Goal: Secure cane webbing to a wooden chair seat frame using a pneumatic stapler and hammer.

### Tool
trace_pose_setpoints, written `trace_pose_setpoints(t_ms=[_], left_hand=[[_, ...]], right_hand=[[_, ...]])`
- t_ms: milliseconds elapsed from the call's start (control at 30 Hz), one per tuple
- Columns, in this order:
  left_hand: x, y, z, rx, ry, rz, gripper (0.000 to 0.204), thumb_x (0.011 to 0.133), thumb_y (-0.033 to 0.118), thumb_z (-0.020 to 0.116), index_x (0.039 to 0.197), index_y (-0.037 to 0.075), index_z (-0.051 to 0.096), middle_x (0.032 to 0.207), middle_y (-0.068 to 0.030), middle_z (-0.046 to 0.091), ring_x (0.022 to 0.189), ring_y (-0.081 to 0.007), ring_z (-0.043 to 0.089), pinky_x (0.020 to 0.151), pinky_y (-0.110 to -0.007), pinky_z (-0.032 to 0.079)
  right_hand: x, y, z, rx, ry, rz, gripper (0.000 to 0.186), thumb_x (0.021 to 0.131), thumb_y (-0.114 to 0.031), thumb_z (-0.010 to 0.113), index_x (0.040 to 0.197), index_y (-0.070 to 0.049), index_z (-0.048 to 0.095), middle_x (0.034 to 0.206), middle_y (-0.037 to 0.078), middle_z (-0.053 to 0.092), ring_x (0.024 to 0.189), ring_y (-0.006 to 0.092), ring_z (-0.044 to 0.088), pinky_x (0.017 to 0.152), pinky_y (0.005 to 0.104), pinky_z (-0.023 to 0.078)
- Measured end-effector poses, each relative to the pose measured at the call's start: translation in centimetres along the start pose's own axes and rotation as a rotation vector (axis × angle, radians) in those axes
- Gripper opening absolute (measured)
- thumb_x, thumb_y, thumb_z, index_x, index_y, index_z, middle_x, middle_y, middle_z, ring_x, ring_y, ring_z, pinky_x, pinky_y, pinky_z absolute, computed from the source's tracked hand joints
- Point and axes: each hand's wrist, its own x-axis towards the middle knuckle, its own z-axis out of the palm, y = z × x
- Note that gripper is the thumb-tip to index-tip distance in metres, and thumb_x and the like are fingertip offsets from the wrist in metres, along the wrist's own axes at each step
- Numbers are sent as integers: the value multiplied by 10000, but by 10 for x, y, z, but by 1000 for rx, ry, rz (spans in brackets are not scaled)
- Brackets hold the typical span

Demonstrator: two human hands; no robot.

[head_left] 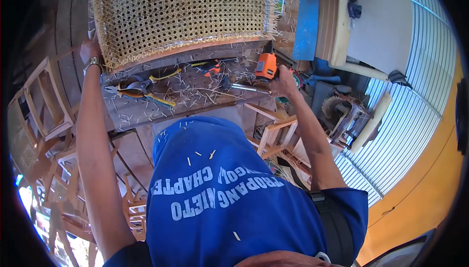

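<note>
A wood-framed cane panel (185,10), straw-coloured, pierced by rows of small dark holes and frayed along its edges, is seen at the far side of the counter (188,106). Beside its left edge, the left hand (90,52) is placed, its fingers' hold impossible to tell; an orange tool (266,65) is clamped in the fingers of the right hand (284,83).

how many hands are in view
2: the left hand at the left edge of the cane panel, and the right hand on the orange tool.
</note>
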Motion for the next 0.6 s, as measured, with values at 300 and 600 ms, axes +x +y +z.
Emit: trace_pose_setpoints(t_ms=[300, 600], left_hand=[[-33, 31, -27, -162, -4, -44, 795, 836, 745, 472, 1107, 28, 684, 1090, -280, 658, 1043, -443, 629, 900, -509, 494], [-52, 44, -45, -239, -37, -60, 766, 849, 722, 478, 1054, 19, 700, 1026, -268, 673, 990, -455, 639, 853, -522, 504]], right_hand=[[-67, -163, -151, 902, -295, 414, 200, 922, -204, 660, 1036, -52, 597, 728, 37, 613, 592, 127, 601, 552, 288, 505], [-15, -273, -169, 986, -142, 481, 253, 936, -209, 632, 1102, -18, 617, 639, 13, 543, 507, 118, 537, 497, 269, 449]])
